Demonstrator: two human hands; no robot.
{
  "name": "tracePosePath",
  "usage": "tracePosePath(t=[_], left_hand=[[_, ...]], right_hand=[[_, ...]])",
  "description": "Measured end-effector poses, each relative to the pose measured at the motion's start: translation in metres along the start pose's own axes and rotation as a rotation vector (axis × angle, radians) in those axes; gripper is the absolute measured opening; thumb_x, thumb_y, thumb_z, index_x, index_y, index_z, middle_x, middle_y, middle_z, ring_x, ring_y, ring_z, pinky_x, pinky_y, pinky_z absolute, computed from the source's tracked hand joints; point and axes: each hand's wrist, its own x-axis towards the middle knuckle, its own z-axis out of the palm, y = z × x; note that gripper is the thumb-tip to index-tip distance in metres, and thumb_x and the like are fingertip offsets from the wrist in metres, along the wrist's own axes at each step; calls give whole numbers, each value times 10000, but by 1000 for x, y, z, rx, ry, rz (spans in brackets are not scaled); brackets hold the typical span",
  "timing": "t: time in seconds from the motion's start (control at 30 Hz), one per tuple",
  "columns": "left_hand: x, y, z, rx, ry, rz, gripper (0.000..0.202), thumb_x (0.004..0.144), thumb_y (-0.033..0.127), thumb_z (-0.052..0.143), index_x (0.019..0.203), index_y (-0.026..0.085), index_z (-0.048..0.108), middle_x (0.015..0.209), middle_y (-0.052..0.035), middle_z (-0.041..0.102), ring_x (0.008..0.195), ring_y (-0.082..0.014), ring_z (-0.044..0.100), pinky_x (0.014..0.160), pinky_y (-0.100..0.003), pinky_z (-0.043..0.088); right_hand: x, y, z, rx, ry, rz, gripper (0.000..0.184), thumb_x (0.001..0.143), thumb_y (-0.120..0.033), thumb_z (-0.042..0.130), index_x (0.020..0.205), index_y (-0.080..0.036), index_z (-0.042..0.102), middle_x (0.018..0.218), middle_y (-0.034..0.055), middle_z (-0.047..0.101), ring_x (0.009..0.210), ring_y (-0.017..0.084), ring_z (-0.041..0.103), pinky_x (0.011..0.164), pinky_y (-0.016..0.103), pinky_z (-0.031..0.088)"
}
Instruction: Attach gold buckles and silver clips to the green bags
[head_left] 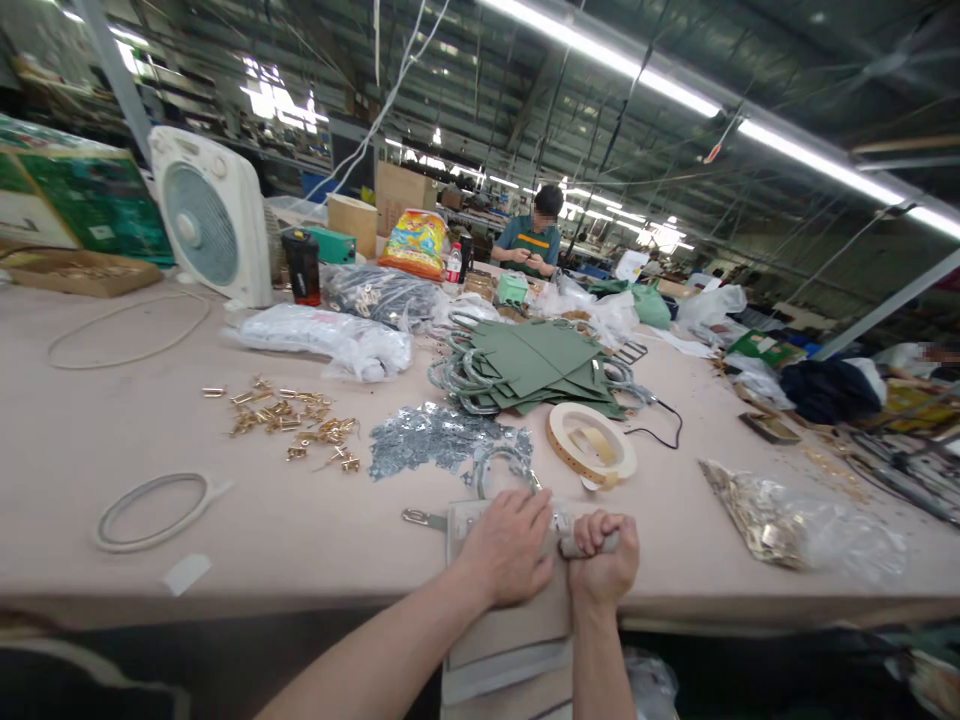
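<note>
At the table's front edge lies a beige bag panel (510,620) with a rounded grey handle (501,462) at its top and a strap with a metal end (424,517) sticking out to the left. Flat on the panel rests my left hand (510,545), its fingers stretched over the upper part. Beside it my right hand (604,550) is closed in a fist round a short, greyish-beige cylindrical tool handle (574,547). The tool's tip is not clearly visible. Small metal fittings (556,522) show between the hands.
Beyond the panel are flat metal plates (442,440), gold-coloured fittings (300,420), a tape roll (592,445) and stacked green panels (532,365). A white ring roll (154,512) lies left, a bag of metal parts (795,520) right. A fan (206,215) stands behind; a co-worker (529,240) sits opposite.
</note>
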Motion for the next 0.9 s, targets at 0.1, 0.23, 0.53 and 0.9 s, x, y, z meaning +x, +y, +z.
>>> tracePosePath(t=[0.1,0.23,0.53,0.9], left_hand=[[-5,2,-3,-9,35,-20,545,959,426,555,1430,155,522,1632,-111,412,1378,-294,469,1149,-448,374],[-24,3,-3,-25,101,-54,514,965,352,563,1441,170,501,1655,-125,367,1436,-301,425,1163,-471,370],[-41,-23,-10,-238,151,-213,365,939,365,694,1294,294,654,1382,-45,651,1265,-277,542,1065,-479,433],[-36,-25,-8,-269,161,-303,218,920,298,694,1124,335,762,1297,-4,697,1158,-263,581,945,-441,471]], right_hand=[[-5,3,-1,20,26,5,394,988,-441,532,676,-212,456,525,-93,380,410,71,319,415,178,300],[-5,5,2,-26,14,4,411,971,-478,554,672,-210,467,524,-95,380,405,68,318,407,177,274],[-10,7,4,-86,-21,-61,400,998,-463,516,695,-204,482,552,-87,394,416,64,352,417,176,282],[-9,-1,24,-183,-14,-51,338,970,-416,585,719,-198,525,587,-67,450,439,70,394,402,181,297]])
